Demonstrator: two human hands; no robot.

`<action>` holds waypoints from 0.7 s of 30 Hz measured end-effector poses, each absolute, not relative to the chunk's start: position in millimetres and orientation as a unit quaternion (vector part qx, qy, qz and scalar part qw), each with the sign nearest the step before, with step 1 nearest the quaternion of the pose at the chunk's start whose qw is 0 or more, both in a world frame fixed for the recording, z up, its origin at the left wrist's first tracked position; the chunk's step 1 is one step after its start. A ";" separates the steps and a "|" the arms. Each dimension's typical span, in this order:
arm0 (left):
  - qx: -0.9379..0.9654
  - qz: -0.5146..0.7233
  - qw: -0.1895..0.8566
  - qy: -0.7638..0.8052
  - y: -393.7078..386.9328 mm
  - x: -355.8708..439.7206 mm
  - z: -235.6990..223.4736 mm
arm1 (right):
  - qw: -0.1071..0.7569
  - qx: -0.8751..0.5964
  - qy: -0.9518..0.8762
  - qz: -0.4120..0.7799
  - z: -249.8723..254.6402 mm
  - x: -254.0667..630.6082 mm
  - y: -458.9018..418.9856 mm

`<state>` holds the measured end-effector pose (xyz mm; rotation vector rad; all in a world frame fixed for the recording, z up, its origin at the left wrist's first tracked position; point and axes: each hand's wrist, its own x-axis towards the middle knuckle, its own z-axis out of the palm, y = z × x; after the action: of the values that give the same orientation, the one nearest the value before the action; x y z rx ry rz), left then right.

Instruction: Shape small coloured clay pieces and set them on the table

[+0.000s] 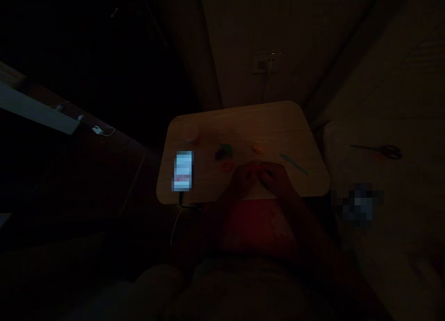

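Head view: orange lump [257,148] and teal stick [294,164] lie near hands [274,175].

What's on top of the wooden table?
A lit phone, pale container, green piece, dark piece, red round piece, orange piece and teal stick. The left hand and right hand hide what's beneath; a red bit shows between them.

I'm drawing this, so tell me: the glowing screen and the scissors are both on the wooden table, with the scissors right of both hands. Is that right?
Not quite: the head view shows the scissors on another surface, right of the wooden table. The glowing screen is on the table, and the scissors are right of the left hand and right hand.
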<state>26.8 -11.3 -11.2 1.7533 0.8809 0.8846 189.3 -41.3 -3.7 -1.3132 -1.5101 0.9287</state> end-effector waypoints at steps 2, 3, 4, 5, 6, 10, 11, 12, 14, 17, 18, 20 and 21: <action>0.714 0.356 0.464 0.385 -11.7 27.9 -12.6 | 0.450 -0.536 -0.616 0.361 -4.6 187.2 -40.7; 0.713 0.354 0.460 0.394 -11.9 28.6 -12.7 | 0.450 -0.537 -0.618 0.357 -4.4 186.4 -40.1; 0.710 0.355 0.458 0.399 -12.2 29.3 -12.3 | 0.450 -0.536 -0.619 0.356 -3.8 185.8 -39.4; 0.707 0.361 0.457 0.401 -12.6 30.1 -11.5 | 0.452 -0.533 -0.620 0.356 -2.9 185.2 -38.6; 0.702 0.369 0.457 0.402 -13.0 30.8 -10.5 | 0.456 -0.529 -0.620 0.359 -1.8 184.9 -37.8; 0.685 0.391 0.465 0.403 -15.1 31.7 -7.7 | 0.474 -0.508 -0.603 0.391 -0.5 185.5 -36.4; 0.683 0.391 0.467 0.403 -15.7 31.4 -7.8 | 0.479 -0.507 -0.593 0.403 -1.7 186.4 -36.7; 0.681 0.392 0.471 0.400 -16.2 31.1 -8.1 | 0.482 -0.506 -0.582 0.415 -3.7 187.6 -37.2; 0.678 0.391 0.488 0.387 -16.8 30.2 -8.7 | 0.490 -0.503 -0.557 0.444 -9.4 190.6 -38.6; 0.665 0.401 0.519 0.357 -15.7 28.7 -8.1 | 0.497 -0.484 -0.508 0.510 -18.2 194.7 -40.1; 0.665 0.408 0.521 0.345 -14.7 28.2 -7.8 | 0.500 -0.476 -0.494 0.528 -20.0 195.4 -40.3; 0.678 0.420 0.510 0.321 -12.3 27.1 -8.0 | 0.508 -0.464 -0.477 0.547 -20.3 195.5 -40.6; 0.687 0.422 0.503 0.311 -11.1 26.5 -8.8 | 0.511 -0.462 -0.474 0.549 -18.8 195.0 -40.6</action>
<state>26.5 -11.1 -8.8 1.6585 0.7511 1.0190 195.0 -40.6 -18.8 -1.1108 -1.1413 1.3205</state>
